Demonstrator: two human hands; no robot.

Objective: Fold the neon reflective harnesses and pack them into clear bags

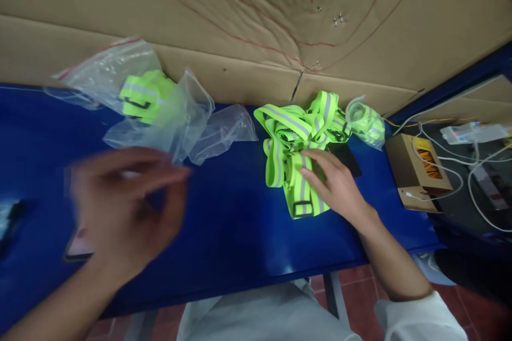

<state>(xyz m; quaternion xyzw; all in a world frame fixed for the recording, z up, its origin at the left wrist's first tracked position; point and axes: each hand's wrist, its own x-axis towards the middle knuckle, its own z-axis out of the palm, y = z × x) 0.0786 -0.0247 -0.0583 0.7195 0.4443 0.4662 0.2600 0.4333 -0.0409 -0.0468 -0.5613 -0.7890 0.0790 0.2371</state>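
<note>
My right hand (pixel 336 184) grips a folded neon-yellow reflective belt (pixel 301 186) with a grey stripe and a black buckle. That belt lies at the front of a pile of similar reflective belts (pixel 286 122). My left hand (pixel 128 202), blurred by motion, is raised over the table's left side. Its thumb and forefinger meet in a pinch; what they hold, if anything, cannot be made out. Just beyond those fingertips are clear zip bags (pixel 224 133), and another reflective belt (pixel 148 93) sits among them, partly covered by plastic.
The blue table (pixel 236 234) meets a brown cardboard-like panel (pixel 224 77) at the back. A bagged belt (pixel 366 122) stands right of the pile, near an open cardboard box (pixel 414 170) and white cables (pixel 476 170). A phone-like object (pixel 78 245) lies partly under my left hand.
</note>
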